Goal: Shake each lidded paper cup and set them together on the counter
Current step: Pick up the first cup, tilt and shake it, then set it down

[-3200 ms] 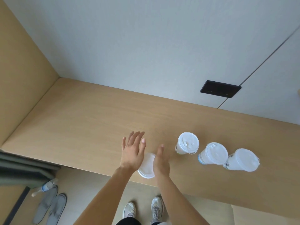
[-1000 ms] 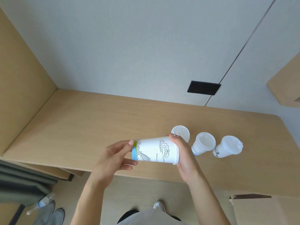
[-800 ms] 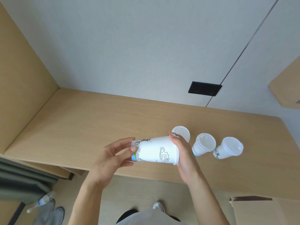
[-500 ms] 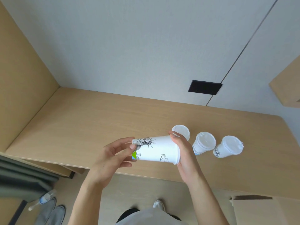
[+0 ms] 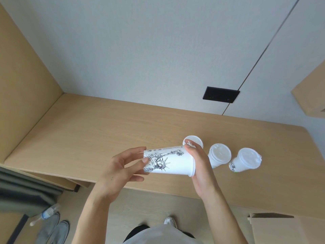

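Held on its side over the front strip of the pale wood-grain counter (image 5: 88,134), about midway along the front edge: a white paper cup (image 5: 173,162), smooth and matte, tapered, with a black line drawing of a crowned statue and a white plastic lid. Gripped at the narrow base end by the left hand (image 5: 121,171), fingertips and thumb curled round the bottom rim. Capped at the wide lid end by the right hand (image 5: 200,166), palm against the lid, thumb hooked over the rim on top. Hands apart, one at each end, the cup's length between them.

Behind and right of the right hand, upright in a row toward the counter's right end, three more white lidded paper cups: first standing cup (image 5: 193,140), partly hidden by the thumb; middle standing cup (image 5: 219,155), near it; right standing cup (image 5: 246,160), close by but not touching, small print low on its wall. Round lids with raised rims.

Wide stretch of plain wood grain from the left hand to the tan side panel (image 5: 21,81) and the back left corner. Behind, a grey-white, finely textured wall with a flat black rectangular plate (image 5: 220,94).

Below the front edge, on the floor: a clear plastic bottle (image 5: 44,214), grey slippers (image 5: 52,229), a brown cardboard box (image 5: 281,229).
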Demonstrator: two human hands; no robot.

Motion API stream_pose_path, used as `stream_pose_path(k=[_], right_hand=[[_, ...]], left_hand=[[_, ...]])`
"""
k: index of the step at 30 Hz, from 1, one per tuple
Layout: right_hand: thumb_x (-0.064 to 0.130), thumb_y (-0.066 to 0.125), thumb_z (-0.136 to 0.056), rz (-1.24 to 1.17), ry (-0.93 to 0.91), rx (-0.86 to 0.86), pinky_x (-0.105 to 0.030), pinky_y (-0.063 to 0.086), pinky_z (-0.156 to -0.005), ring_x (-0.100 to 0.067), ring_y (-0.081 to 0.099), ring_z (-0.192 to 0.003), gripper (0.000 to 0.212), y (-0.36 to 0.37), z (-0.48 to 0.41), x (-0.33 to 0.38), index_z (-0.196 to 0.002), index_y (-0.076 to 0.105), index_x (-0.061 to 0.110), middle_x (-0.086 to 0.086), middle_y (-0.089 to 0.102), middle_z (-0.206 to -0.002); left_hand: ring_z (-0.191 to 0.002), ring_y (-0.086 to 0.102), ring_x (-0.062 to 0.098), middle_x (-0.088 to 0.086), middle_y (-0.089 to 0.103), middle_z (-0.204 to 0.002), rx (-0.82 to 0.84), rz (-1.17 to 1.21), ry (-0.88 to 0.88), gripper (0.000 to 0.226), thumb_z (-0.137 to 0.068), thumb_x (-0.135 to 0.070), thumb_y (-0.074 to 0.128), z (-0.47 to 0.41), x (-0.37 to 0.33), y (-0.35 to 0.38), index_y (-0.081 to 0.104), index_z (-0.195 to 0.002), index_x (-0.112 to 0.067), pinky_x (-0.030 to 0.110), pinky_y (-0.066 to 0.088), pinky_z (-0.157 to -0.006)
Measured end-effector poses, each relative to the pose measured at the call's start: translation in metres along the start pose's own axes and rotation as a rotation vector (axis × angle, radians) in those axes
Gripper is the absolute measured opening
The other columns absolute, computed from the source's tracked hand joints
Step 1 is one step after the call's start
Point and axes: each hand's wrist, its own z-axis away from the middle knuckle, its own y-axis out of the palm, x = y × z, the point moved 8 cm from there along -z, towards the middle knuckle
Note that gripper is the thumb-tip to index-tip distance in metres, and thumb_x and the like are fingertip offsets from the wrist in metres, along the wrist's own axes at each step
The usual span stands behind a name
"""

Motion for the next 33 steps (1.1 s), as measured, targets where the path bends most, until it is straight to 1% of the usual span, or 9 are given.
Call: stream_pose_path(k=[2,6,10,15,19,21,24,28,33], right_hand=[[0.063,0.075,-0.058,0.005,-0.006,0.005,-0.051,0.033,-0.125,-0.004,0.057,-0.134,0.071,0.000,-0.002,0.002,-0.125,0.071,0.038,0.021,0.070,-0.129],[0.063,0.074,-0.058,0.010,-0.011,0.002,-0.051,0.034,-0.125,-0.004,0.058,-0.131,0.071,-0.003,-0.005,0.003,-0.124,0.071,0.037,0.024,0.071,-0.120],[0.065,0.073,-0.059,0.010,-0.012,0.006,-0.054,0.036,-0.123,-0.008,0.056,-0.134,0.067,-0.003,-0.008,0.002,-0.121,0.071,0.039,0.015,0.067,-0.130],[0.064,0.073,-0.059,-0.019,0.000,0.003,-0.054,0.033,-0.125,-0.010,0.055,-0.136,0.065,-0.003,-0.010,0.000,-0.119,0.072,0.039,0.014,0.066,-0.132],[0.064,0.073,-0.059,-0.030,0.010,0.011,-0.052,0.034,-0.125,-0.009,0.055,-0.135,0.065,-0.002,-0.014,-0.001,-0.119,0.072,0.039,0.018,0.068,-0.126],[0.064,0.073,-0.058,-0.023,0.010,0.011,-0.052,0.034,-0.124,-0.006,0.055,-0.133,0.063,-0.002,-0.015,-0.002,-0.117,0.073,0.041,0.019,0.068,-0.126],[0.063,0.075,-0.059,-0.054,0.010,0.002,-0.057,0.033,-0.124,-0.013,0.053,-0.139,0.061,-0.007,-0.017,-0.002,-0.115,0.074,0.041,0.015,0.067,-0.132],[0.061,0.076,-0.060,-0.073,0.002,0.005,-0.059,0.031,-0.125,-0.018,0.053,-0.140,0.058,-0.013,-0.018,0.000,-0.113,0.075,0.038,0.010,0.065,-0.133],[0.061,0.074,-0.061,-0.051,-0.009,0.021,-0.058,0.032,-0.125,-0.018,0.054,-0.140,0.066,-0.021,-0.018,0.005,-0.122,0.073,0.036,0.003,0.065,-0.141]], left_hand=[[-0.081,0.079,0.039,-0.002,0.080,-0.111,-0.029,0.009,-0.036,0.042,-0.074,-0.052,0.081,0.000,0.000,0.002,0.080,-0.111,-0.032,0.031,0.063,-0.062],[-0.087,0.079,0.040,0.004,0.078,-0.119,0.007,0.020,0.006,0.040,-0.079,-0.037,0.085,-0.003,-0.002,0.004,0.077,-0.118,-0.029,0.030,0.063,-0.070],[-0.085,0.080,0.040,0.000,0.080,-0.113,-0.015,0.030,-0.058,0.044,-0.075,-0.047,0.082,-0.004,0.001,0.005,0.079,-0.114,-0.028,0.032,0.065,-0.070],[-0.096,0.079,0.035,-0.001,0.077,-0.123,-0.001,0.025,0.012,0.043,-0.078,-0.030,0.084,-0.007,-0.002,0.003,0.076,-0.120,-0.027,0.034,0.065,-0.081],[-0.086,0.080,0.038,-0.001,0.079,-0.116,-0.047,0.010,-0.038,0.049,-0.075,-0.049,0.081,-0.008,-0.001,0.004,0.076,-0.119,-0.028,0.030,0.065,-0.072],[-0.089,0.080,0.036,0.000,0.078,-0.121,-0.035,-0.001,-0.005,0.044,-0.077,-0.041,0.086,-0.010,-0.003,0.005,0.076,-0.118,-0.029,0.031,0.064,-0.075],[-0.104,0.077,0.027,-0.005,0.075,-0.127,0.012,0.013,0.033,0.043,-0.079,-0.026,0.089,-0.010,-0.006,0.008,0.076,-0.120,-0.030,0.034,0.064,-0.084],[-0.091,0.080,0.035,-0.001,0.079,-0.117,-0.024,0.001,-0.024,0.046,-0.079,-0.046,0.079,-0.010,-0.004,0.017,0.074,-0.122,-0.028,0.031,0.065,-0.078],[-0.099,0.078,0.031,-0.003,0.077,-0.124,-0.023,0.006,0.021,0.045,-0.080,-0.034,0.079,-0.010,-0.004,0.025,0.073,-0.124,-0.026,0.034,0.064,-0.081]])
